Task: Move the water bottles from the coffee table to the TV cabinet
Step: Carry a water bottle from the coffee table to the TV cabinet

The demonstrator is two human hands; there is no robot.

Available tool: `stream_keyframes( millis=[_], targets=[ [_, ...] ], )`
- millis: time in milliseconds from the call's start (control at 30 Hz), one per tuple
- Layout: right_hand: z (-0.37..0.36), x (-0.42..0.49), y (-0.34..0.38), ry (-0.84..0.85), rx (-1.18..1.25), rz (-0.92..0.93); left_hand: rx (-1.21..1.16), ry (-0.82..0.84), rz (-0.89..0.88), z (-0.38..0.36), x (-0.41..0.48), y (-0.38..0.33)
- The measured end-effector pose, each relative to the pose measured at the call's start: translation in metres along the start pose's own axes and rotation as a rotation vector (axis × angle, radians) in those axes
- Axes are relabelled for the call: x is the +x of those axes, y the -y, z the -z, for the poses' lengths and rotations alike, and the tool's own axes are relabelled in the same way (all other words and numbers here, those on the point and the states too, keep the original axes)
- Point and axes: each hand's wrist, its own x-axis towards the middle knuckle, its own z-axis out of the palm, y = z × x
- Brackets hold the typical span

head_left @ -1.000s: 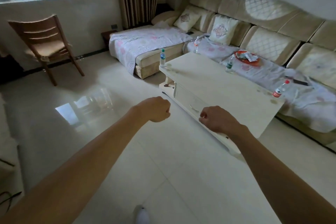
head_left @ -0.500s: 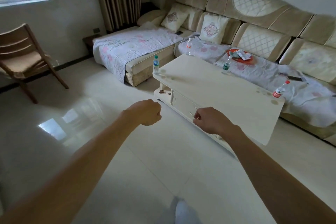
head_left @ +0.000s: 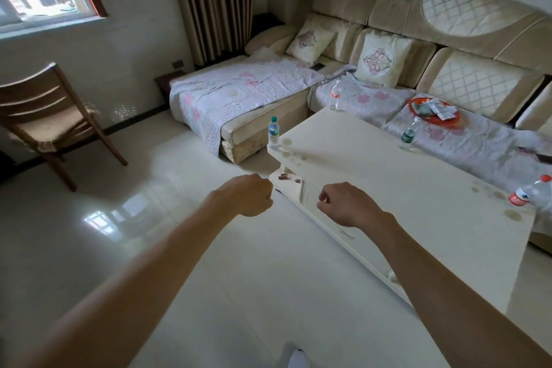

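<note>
Head view: in the last second we have moved closer to the coffee table, and its surface [head_left: 403,173] now fills more of the right half. The bottles have not shifted, so we judge the task is only at the approach, with nothing carried yet; the TV cabinet is out of sight.

Our left hand [head_left: 248,194] is curled into a fist and holds nothing, hanging over the floor just short of the surface's near left corner. On that corner stands the blue-labelled bottle [head_left: 273,130], the nearest to reach. The red-labelled bottle [head_left: 336,94] stands at the far left corner. Our right hand [head_left: 343,203] is loosely curled, thumb and forefinger a little apart, empty, in front of the near edge. The green-labelled bottle [head_left: 409,133] stands on the far edge, and the red-capped bottle [head_left: 528,196] at the right corner.
</note>
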Motion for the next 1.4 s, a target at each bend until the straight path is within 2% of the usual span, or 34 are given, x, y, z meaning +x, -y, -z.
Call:
stream_keyframes(
  millis=[300, 467, 700, 933, 1200, 1400],
  targets=[
    [0.030, 0.125, -0.012, 0.040, -0.058, 0.054, -0.056, -0.016, 0.033, 0.034, 0.102, 0.041],
    [0.037, 0.200, -0.004, 0.070, -0.076, 0.051, -0.059, 0.013, 0.053, 0.046, 0.163, 0.091],
    [0.058, 0.332, 0.022, 0.069, -0.087, -0.004, -0.117, -0.047, 0.014, 0.078, 0.277, 0.176],
    [0.065, 0.439, 0.049, 0.123, -0.070, -0.060, -0.122, -0.012, -0.010, 0.113, 0.365, 0.258],
    [0.056, 0.530, 0.055, 0.163, -0.016, -0.113, -0.111, 0.016, -0.079, 0.118, 0.455, 0.300],
    [0.034, 0.605, 0.051, 0.224, 0.036, -0.161, -0.139, 0.113, -0.114, 0.111, 0.524, 0.326]
  ],
)
